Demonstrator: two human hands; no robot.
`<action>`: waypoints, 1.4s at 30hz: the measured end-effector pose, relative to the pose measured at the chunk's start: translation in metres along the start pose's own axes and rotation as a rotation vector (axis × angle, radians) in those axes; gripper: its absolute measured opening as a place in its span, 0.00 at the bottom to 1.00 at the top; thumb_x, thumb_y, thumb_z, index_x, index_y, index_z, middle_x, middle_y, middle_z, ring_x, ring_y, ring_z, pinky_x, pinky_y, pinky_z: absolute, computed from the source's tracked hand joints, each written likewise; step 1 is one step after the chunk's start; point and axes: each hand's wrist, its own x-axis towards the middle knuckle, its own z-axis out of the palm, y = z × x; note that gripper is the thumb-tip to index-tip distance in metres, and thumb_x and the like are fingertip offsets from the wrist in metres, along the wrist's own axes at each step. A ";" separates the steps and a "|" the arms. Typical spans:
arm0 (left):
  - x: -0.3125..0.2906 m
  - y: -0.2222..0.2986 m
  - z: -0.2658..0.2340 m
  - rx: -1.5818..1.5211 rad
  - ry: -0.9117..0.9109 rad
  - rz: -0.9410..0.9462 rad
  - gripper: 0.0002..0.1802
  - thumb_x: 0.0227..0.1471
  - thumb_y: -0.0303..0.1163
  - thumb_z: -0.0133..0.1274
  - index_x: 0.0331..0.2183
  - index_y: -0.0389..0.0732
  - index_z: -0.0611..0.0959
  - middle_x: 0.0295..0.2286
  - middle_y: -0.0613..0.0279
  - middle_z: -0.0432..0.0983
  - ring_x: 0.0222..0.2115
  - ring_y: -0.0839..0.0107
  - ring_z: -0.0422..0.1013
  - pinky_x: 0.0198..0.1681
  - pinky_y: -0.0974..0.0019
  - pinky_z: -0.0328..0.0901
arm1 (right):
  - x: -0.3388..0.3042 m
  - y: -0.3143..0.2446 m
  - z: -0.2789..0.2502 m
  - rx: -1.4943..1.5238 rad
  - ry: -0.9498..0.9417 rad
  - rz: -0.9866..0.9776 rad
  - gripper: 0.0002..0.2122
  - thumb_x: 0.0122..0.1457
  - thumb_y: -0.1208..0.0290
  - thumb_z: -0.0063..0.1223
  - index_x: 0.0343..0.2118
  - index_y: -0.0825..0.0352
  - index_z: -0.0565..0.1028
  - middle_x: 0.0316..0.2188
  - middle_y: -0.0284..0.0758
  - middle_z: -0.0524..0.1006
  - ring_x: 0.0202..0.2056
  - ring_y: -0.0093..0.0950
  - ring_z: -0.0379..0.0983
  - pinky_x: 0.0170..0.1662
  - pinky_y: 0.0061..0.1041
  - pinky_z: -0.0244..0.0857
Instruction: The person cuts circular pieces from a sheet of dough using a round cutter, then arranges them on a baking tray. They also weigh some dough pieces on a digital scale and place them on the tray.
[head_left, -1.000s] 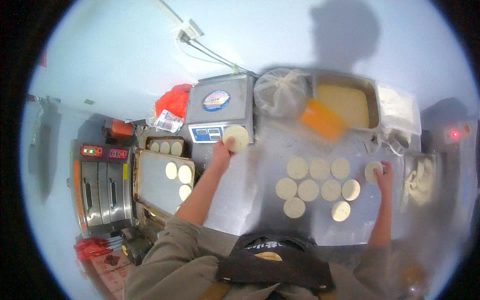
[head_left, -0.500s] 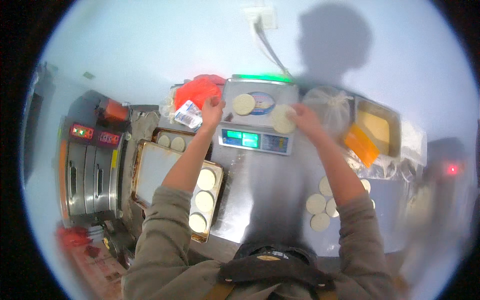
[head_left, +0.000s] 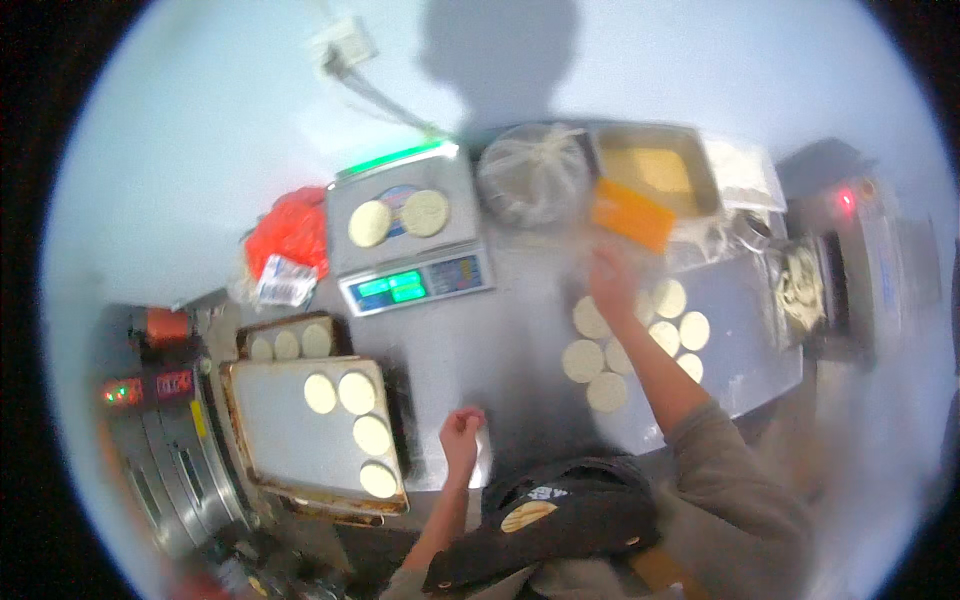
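Nearest, the left hand is over the surface, fingers curled together with nothing visible in them, and to its left lies a baking tray bearing four pale rounds. Farther out, the right hand is too blurred to tell its grip, with a cluster of dough discs beneath and beside its forearm and a flat orange piece just beyond it. To its far left, a lit scale carries two dough rounds side by side.
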 end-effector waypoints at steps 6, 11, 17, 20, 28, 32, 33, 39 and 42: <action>-0.047 -0.028 0.065 0.094 -0.316 -0.068 0.08 0.59 0.22 0.54 0.42 0.33 0.80 0.35 0.60 0.81 0.37 0.70 0.77 0.43 0.67 0.72 | -0.040 0.154 -0.129 -0.456 -0.186 0.378 0.31 0.52 0.58 0.66 0.55 0.72 0.72 0.57 0.53 0.71 0.59 0.51 0.64 0.64 0.44 0.57; -0.045 -0.006 0.101 0.096 -0.259 0.029 0.09 0.61 0.24 0.53 0.43 0.32 0.81 0.36 0.60 0.81 0.38 0.73 0.76 0.46 0.68 0.72 | -0.031 0.189 -0.135 -0.350 -0.403 0.196 0.33 0.49 0.54 0.67 0.57 0.66 0.74 0.54 0.52 0.73 0.58 0.49 0.66 0.64 0.43 0.58; -0.056 0.002 0.143 0.134 -0.205 0.059 0.09 0.60 0.25 0.54 0.42 0.33 0.81 0.36 0.60 0.81 0.36 0.72 0.77 0.42 0.68 0.72 | 0.008 0.209 -0.143 -0.365 -0.668 0.115 0.24 0.48 0.58 0.67 0.47 0.64 0.78 0.48 0.46 0.77 0.56 0.45 0.68 0.59 0.44 0.62; -0.052 0.003 0.169 0.174 -0.225 0.086 0.09 0.60 0.26 0.55 0.42 0.33 0.81 0.35 0.60 0.81 0.35 0.72 0.77 0.42 0.68 0.72 | 0.015 0.205 -0.146 -0.293 -0.718 0.180 0.17 0.49 0.64 0.65 0.41 0.64 0.77 0.45 0.44 0.79 0.52 0.44 0.72 0.55 0.43 0.65; -0.020 0.030 0.288 0.036 -0.345 0.112 0.27 0.61 0.37 0.58 0.58 0.36 0.74 0.52 0.56 0.76 0.54 0.64 0.71 0.58 0.60 0.65 | -0.021 0.118 -0.222 0.353 -0.649 0.291 0.16 0.54 0.67 0.65 0.43 0.65 0.77 0.41 0.41 0.81 0.44 0.36 0.80 0.47 0.36 0.72; -0.032 0.041 0.320 -0.128 -0.676 -0.020 0.29 0.65 0.35 0.49 0.64 0.38 0.66 0.60 0.52 0.68 0.61 0.56 0.66 0.66 0.53 0.59 | -0.058 0.078 -0.239 0.503 -0.726 0.362 0.21 0.57 0.63 0.66 0.49 0.69 0.76 0.44 0.42 0.81 0.45 0.35 0.80 0.48 0.32 0.73; -0.038 0.039 0.324 -0.434 -0.672 -0.258 0.29 0.66 0.36 0.47 0.64 0.38 0.66 0.61 0.51 0.67 0.61 0.55 0.66 0.66 0.52 0.59 | -0.067 0.079 -0.241 0.519 -0.748 0.338 0.22 0.57 0.63 0.65 0.51 0.70 0.75 0.45 0.43 0.81 0.45 0.36 0.80 0.48 0.32 0.73; -0.060 0.023 0.287 -0.836 -0.684 -0.489 0.28 0.68 0.39 0.37 0.63 0.35 0.67 0.61 0.47 0.67 0.62 0.52 0.65 0.67 0.49 0.58 | -0.106 0.192 -0.258 -0.453 -0.230 0.561 0.29 0.57 0.58 0.64 0.57 0.73 0.72 0.55 0.48 0.74 0.55 0.44 0.72 0.58 0.39 0.67; -0.066 0.018 0.257 -0.861 -0.649 -0.462 0.29 0.68 0.41 0.35 0.63 0.34 0.67 0.60 0.46 0.68 0.61 0.52 0.66 0.67 0.49 0.59 | -0.117 0.253 -0.242 -0.314 -0.278 0.544 0.33 0.53 0.56 0.66 0.57 0.74 0.73 0.54 0.50 0.75 0.53 0.46 0.73 0.56 0.41 0.67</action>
